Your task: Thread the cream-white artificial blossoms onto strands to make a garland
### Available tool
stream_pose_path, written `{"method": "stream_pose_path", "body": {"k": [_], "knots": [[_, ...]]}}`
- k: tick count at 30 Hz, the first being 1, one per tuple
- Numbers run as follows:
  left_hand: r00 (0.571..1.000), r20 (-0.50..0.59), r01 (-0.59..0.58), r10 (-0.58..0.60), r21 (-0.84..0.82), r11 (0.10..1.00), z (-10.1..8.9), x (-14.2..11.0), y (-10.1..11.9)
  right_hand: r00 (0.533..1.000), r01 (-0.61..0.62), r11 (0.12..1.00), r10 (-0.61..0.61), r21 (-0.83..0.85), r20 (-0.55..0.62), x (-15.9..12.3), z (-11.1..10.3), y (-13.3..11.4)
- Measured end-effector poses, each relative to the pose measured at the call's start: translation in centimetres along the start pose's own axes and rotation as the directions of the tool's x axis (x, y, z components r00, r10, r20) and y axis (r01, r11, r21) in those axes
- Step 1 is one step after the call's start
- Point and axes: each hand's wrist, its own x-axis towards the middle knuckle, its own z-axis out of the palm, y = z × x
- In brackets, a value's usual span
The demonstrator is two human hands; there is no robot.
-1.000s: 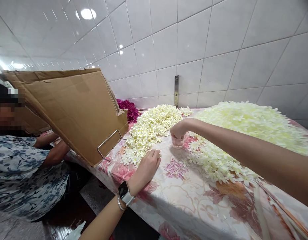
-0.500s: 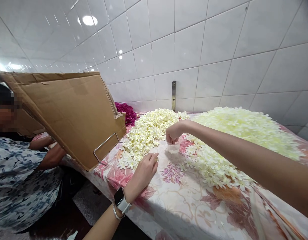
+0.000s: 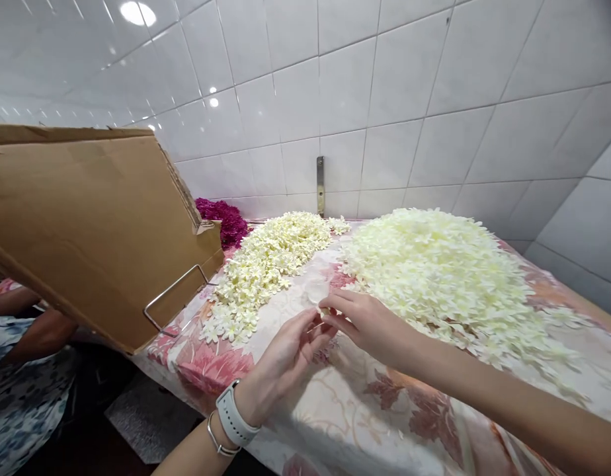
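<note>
My left hand (image 3: 288,354), palm turned up and fingers curled, meets my right hand (image 3: 367,324) over the table. Their fingertips pinch together around a small pale flower (image 3: 322,313), mostly hidden by the fingers. Just behind the fingertips stands a small clear cup (image 3: 315,289). To the left of the cup lies a heap of creamy white flowers (image 3: 270,254). A larger, paler heap of white flowers (image 3: 439,264) spreads to the right, behind my right forearm.
A big cardboard sheet (image 3: 97,231) leans at the left, with a bent metal wire stand (image 3: 171,291) at its foot. Magenta flowers (image 3: 226,221) lie behind it. A floral cloth (image 3: 345,403) covers the table, against a tiled wall (image 3: 345,86). Another person's arm (image 3: 38,340) shows at far left.
My right hand has come out of the clear cup and toward me, joining my left hand. My left hand has turned palm up. The view has swung a little to the right.
</note>
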Motion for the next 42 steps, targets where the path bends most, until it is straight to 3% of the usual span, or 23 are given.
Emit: {"method": "stream_pose_path", "body": {"k": [4,9,15,17,19,22,26,31,37,42], "knots": [[0.996,0.075,0.055,-0.053,-0.025,0.998,1.6,-0.1,0.0,0.969,0.049,0.98,0.0,0.192,-0.246,-2.0,0.9,2.0],[0.997,0.065,0.049,-0.046,-0.037,0.998,2.4,-1.7,0.5,0.919,0.11,0.979,-0.034,0.173,-0.394,-3.5,1.9,2.3],[0.976,0.001,0.215,-0.216,0.114,0.97,2.2,-2.4,1.0,0.919,0.081,0.98,-0.001,0.185,-0.395,-4.4,3.4,3.3],[0.979,0.043,0.189,-0.199,0.18,0.965,2.7,-1.2,1.6,0.916,0.032,0.984,0.041,0.173,-0.399,-4.6,3.2,3.9],[0.972,0.151,0.136,-0.179,0.261,0.956,3.4,0.4,2.0,0.902,-0.003,0.99,0.063,0.14,-0.427,-4.9,2.7,4.5],[0.967,0.231,0.018,-0.111,0.369,0.929,4.6,3.0,2.2,0.863,0.011,0.999,0.017,0.052,-0.505,-5.2,1.5,5.1],[0.969,0.247,-0.074,-0.01,0.329,0.941,5.3,4.4,1.3,0.814,0.015,0.995,-0.067,-0.096,-0.577,-5.3,0.4,5.3],[0.966,0.249,-0.006,-0.073,0.304,0.953,4.7,3.8,0.0,0.854,-0.007,0.994,-0.051,-0.11,-0.517,-5.6,0.6,5.1],[0.991,0.106,0.064,-0.087,0.208,0.976,4.8,3.3,-1.0,0.846,0.047,0.999,-0.048,-0.014,-0.531,-5.7,0.6,5.3],[0.971,0.212,0.054,-0.107,0.238,0.97,4.5,3.4,-1.2,0.86,-0.014,0.999,-0.011,-0.044,-0.51,-5.9,0.3,5.1]]}}
